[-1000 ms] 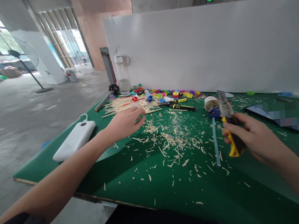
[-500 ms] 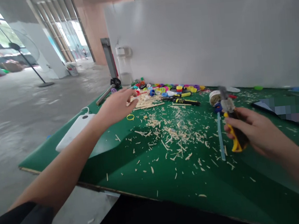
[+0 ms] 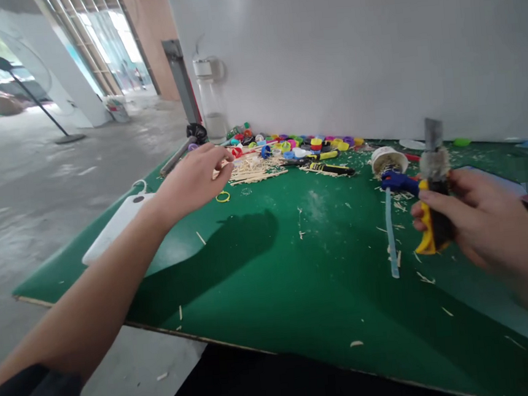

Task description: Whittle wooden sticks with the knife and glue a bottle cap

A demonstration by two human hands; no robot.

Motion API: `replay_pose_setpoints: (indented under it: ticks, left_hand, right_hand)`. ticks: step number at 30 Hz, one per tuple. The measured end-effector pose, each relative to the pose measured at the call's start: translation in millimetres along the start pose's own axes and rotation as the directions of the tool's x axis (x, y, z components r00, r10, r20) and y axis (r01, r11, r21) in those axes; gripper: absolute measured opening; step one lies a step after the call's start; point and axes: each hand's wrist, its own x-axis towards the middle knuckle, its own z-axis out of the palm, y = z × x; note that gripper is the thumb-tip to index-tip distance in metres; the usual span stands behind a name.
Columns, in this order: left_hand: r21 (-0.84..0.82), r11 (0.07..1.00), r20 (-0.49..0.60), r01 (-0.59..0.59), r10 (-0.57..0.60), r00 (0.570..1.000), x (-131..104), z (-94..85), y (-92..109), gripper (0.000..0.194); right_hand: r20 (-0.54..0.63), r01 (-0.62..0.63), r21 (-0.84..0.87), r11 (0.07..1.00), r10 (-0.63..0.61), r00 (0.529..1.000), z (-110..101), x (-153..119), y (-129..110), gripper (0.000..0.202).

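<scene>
My left hand (image 3: 200, 176) hovers above the far left of the green table (image 3: 270, 271), fingers slightly curled and apart, with nothing visible in them. Just beyond it lies a pile of thin wooden sticks and shavings (image 3: 257, 173); a yellow ring (image 3: 222, 196) is close to its fingertips. My right hand (image 3: 481, 203) grips pliers (image 3: 437, 195) with yellow and black handles, their metal head pointing up. Beside them is a blue glue gun (image 3: 396, 181), partly hidden, with a translucent glue stick (image 3: 391, 236) extending towards me.
Colourful bottle caps (image 3: 314, 143) line the white board (image 3: 348, 55). Yellow-and-black tools (image 3: 330, 169) lie before them. A white cup (image 3: 389, 160) rests near the glue gun. A white power bank-like device (image 3: 114, 229) lies left, a phone (image 3: 507, 183) right. A clear bottle (image 3: 212, 104) stands behind.
Most shavings scattered across the middle of the table are gone from there. My right hand has moved right with the pliers. The view has shifted slightly.
</scene>
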Motion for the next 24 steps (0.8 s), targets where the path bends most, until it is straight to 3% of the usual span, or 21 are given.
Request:
replay_pose_setpoints:
  ticks: [5,11,17,24]
  left_hand:
    - [-0.255,0.967,0.052,-0.027,0.041,0.998,-3,2.8,17,0.031]
    - [-0.635,0.77,0.168,0.056,0.067,0.984,-7,9.1,40,0.023]
    - [-0.701,0.711,0.239,0.064,0.149,0.959,-10,17.3,53,0.027]
    - [-0.722,0.692,0.285,0.02,0.272,0.919,-8,13.3,73,0.025]
  right_hand:
    - [0.038,-0.028,-0.168,0.985,0.035,0.999,8,-7,-7,0.043]
    - [0.116,0.084,-0.375,0.923,-0.043,0.992,9,-11,-13,0.043]
    - [0.259,0.324,-0.521,0.79,-0.215,0.942,8,-19,-21,0.035]
    - [0.241,0.307,-0.382,0.871,-0.227,0.944,11,-17,-45,0.035]
